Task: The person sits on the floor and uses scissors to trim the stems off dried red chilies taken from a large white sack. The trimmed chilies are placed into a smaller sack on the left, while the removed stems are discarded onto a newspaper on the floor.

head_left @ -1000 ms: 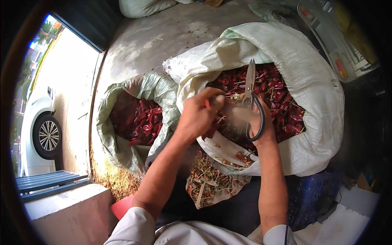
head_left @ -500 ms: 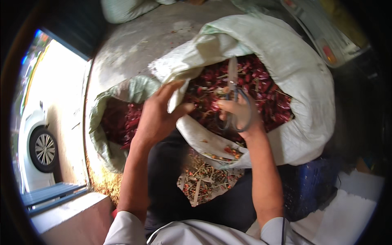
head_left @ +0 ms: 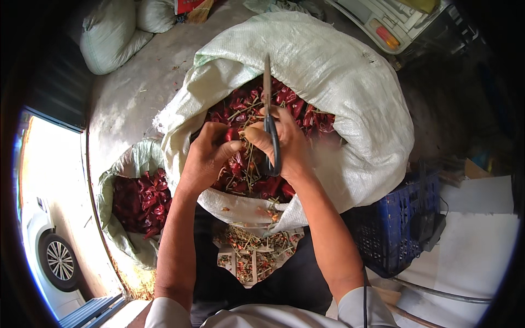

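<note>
From the head view, your right hand (head_left: 284, 145) grips scissors (head_left: 269, 117) over the big white sack (head_left: 339, 82), blades pointing to 12 o'clock. At its 9 o'clock, your left hand (head_left: 208, 156) pinches a dried red chili (head_left: 232, 134).

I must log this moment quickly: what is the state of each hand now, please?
Left hand: closed on a dried red chilli over the big white sack.
Right hand: closed on scissors, blades pointing away.
</note>
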A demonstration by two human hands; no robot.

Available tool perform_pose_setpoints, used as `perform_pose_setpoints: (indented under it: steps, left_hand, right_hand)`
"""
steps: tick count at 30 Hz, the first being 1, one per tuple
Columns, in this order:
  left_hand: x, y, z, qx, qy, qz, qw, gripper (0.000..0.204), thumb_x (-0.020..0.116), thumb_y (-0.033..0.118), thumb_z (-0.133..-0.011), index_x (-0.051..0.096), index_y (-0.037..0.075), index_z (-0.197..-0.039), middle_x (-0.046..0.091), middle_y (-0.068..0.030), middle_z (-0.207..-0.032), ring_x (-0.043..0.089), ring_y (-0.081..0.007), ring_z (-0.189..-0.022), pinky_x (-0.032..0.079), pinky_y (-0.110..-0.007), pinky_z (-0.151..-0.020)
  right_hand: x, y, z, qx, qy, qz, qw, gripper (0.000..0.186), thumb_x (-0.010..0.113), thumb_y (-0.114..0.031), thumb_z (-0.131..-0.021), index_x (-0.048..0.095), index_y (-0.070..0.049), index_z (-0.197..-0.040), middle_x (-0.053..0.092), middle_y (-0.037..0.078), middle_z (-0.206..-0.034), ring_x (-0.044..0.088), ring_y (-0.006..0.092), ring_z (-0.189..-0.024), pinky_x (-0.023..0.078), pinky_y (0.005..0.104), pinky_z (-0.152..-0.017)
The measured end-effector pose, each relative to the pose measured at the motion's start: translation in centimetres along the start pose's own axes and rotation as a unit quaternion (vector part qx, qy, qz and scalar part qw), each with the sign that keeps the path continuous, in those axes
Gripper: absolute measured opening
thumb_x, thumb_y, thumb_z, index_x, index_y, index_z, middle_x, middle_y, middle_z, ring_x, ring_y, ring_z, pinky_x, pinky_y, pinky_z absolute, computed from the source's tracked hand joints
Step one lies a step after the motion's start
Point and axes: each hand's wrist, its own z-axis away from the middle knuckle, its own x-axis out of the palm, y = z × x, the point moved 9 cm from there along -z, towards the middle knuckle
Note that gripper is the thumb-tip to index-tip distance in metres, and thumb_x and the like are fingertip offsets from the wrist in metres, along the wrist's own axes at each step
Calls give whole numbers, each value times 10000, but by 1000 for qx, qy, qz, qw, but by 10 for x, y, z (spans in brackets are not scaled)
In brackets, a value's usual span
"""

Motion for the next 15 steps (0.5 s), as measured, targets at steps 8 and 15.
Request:
perform_pose_setpoints:
  steps: [8,15]
  left_hand:
    - [-16,0,-2,-39,19,126,991,358,624,235,-1004,538,1,-1261,631,-55,-921,630,-116,-759,539,-259,-672]
    - [-26,-6,-9,-43,70,197,977,301,587,77,-987,516,-10,-1266,641,-91,-1066,653,-168,-934,578,-337,-835]
  right_hand:
    - [10,-25,17,-43,-36,212,976,676,899,-371,-733,578,2,-1196,588,1,-769,548,75,-642,472,251,-588]
    - [7,-10,27,-34,-53,321,945,647,896,-329,-710,623,-21,-1210,667,129,-829,640,223,-611,510,349,-565]
